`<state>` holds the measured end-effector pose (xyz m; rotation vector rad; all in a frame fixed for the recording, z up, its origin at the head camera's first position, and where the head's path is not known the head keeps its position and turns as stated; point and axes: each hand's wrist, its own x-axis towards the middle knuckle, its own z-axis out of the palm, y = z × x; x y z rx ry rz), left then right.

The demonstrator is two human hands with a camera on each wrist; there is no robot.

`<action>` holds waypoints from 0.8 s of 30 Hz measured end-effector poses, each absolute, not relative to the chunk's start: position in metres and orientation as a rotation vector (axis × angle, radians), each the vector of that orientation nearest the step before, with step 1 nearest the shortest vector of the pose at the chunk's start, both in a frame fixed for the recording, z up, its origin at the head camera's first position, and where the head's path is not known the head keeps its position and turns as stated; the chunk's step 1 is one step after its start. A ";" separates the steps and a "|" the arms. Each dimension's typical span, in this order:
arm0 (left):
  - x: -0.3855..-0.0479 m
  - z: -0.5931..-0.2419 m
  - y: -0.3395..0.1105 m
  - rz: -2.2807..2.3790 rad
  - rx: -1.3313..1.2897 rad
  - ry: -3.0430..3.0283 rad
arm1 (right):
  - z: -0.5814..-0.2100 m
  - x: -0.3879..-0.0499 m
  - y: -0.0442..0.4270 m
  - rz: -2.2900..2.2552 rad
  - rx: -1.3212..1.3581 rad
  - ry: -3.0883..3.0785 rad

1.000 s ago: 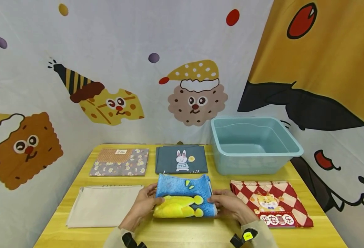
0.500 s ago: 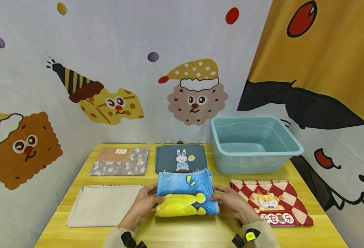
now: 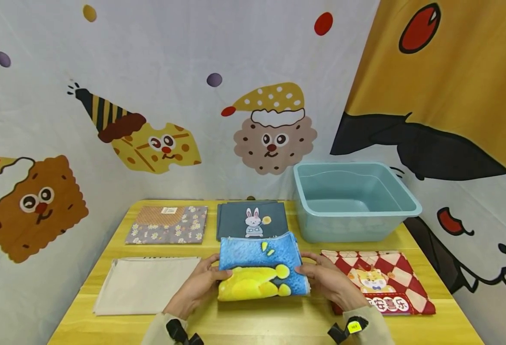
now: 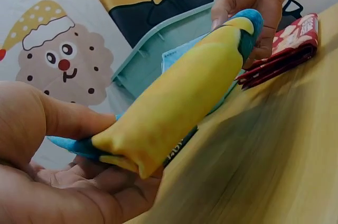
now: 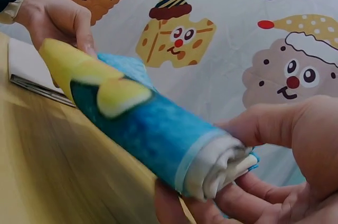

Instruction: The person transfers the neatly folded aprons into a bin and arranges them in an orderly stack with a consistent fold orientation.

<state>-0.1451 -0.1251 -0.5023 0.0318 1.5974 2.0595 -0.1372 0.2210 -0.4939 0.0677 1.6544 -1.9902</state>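
Observation:
A folded blue and yellow cloth [image 3: 259,268] is held up above the front middle of the table, one hand at each side. The left hand [image 3: 198,286] pinches its left edge, thumb on top and fingers beneath. At the other edge the right hand [image 3: 332,281] grips it the same way. In the left wrist view the cloth [image 4: 174,102] hangs in the air with its rounded yellow fold toward the camera. Rolled white layers show at its end beside the right hand [image 5: 274,166] in the right wrist view.
Behind lie a daisy-patterned cloth [image 3: 166,226] and a dark rabbit cloth [image 3: 231,223]. A beige cloth [image 3: 143,287] is at left, a red checkered cloth [image 3: 408,282] at right. A light-blue bin [image 3: 348,230] stands at the back right of the wooden table [image 3: 253,328].
The cloth has shifted slightly to the right and tilted, its right side a little higher. The right hand has moved slightly right with it; both hands keep their hold.

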 end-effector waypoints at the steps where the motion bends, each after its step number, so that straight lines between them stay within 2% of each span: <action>1: -0.145 -0.501 -0.125 2.068 0.032 1.583 | -0.493 -0.137 0.222 -2.003 0.059 1.636; 12: -0.148 -0.492 -0.123 2.098 0.059 1.536 | -0.482 -0.136 0.233 -2.066 0.011 1.594; 24: -0.152 -0.474 -0.120 2.083 0.119 1.548 | -0.467 -0.133 0.244 -2.098 -0.165 1.550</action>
